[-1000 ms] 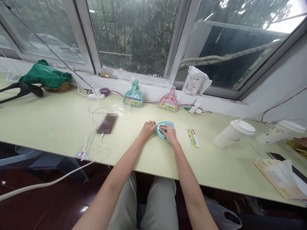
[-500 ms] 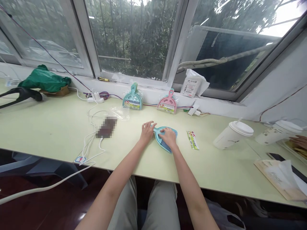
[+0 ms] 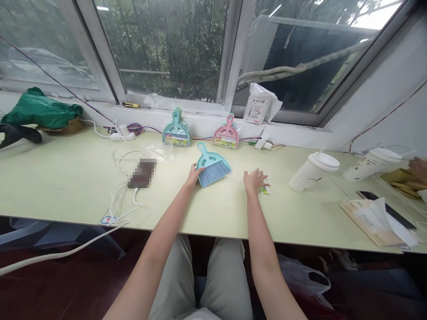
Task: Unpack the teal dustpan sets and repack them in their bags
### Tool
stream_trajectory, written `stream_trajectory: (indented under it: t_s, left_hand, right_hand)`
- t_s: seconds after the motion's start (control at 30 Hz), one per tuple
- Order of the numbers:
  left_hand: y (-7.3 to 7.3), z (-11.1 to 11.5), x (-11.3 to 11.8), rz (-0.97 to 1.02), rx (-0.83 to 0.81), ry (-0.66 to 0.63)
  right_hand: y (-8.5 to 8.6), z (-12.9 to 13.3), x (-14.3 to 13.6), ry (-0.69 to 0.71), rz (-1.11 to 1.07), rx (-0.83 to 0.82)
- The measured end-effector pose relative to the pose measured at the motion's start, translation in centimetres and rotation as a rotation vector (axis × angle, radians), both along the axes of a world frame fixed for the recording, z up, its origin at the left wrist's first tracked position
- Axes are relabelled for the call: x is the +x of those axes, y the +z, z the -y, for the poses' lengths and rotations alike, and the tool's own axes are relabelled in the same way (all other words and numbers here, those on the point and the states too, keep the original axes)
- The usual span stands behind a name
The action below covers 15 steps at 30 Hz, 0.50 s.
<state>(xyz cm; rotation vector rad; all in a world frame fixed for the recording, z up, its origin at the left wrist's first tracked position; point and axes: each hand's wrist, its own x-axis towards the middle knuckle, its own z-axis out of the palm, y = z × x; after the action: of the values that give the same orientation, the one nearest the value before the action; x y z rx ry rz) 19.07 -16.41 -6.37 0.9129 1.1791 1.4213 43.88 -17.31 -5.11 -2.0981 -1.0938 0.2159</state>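
A light blue dustpan and brush set [image 3: 214, 172] lies on the pale green table [image 3: 213, 213], its handle pointing away and its bristles facing me. My left hand [image 3: 193, 174] grips the set's left edge, thumb on top. To the right, my right hand [image 3: 254, 181] is spread over a small printed label card [image 3: 264, 188] and partly hides it. Against the back wall stand wrapped blue dustpan sets [image 3: 176, 130] and wrapped pink dustpan sets [image 3: 227, 133].
A pixelated dark device [image 3: 143, 173] with white cables lies at left. On the right are two lidded cups [image 3: 310, 173], a tissue pack [image 3: 370, 220] and a dark phone [image 3: 383, 209]. Another person's hand [image 3: 418, 170] shows at the right edge. Clear plastic film [image 3: 160, 152] lies behind.
The blue set has turned so its handle points away, with my left hand now on its edge. My right hand has left it and moved right over the label card. The view has shifted slightly.
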Motion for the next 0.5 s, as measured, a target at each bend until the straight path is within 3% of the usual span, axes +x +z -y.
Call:
stream_trajectory:
  t_s: [0.03,0.1,0.17,0.23,0.33,0.4,0.5]
  left_hand:
    - [0.1,-0.2,-0.5,0.012,0.001,0.028]
    - [0.2,-0.6,-1.4,0.043,0.009,0.072]
    - [0.0,-1.0,-2.1,0.078,0.006,0.129]
    - [-0.3,-1.5,-2.8,0.107,-0.006,0.188]
    - [-0.8,-2.0,-3.5,0.148,-0.023,0.252]
    - [-1.1,-2.2,-3.8,0.168,-0.03,0.271]
    - [-1.3,-2.2,-3.8,0.167,-0.038,0.264]
  right_hand:
    - [-0.3,-0.1,0.4,0.022,0.028,-0.066]
    - [-0.9,-0.3,0.1,0.191,0.09,-0.117]
    - [-1.2,-0.3,-1.2,0.446,0.177,-0.069]
    - [-1.3,0.0,-2.9,0.611,0.269,0.028]
    - [-1.2,0.8,-5.1,0.539,0.337,0.117]
    - [-1.4,1.2,-5.8,0.479,0.304,0.039]
    - [-1.8,1.4,-6.0,0.539,0.259,-0.108]
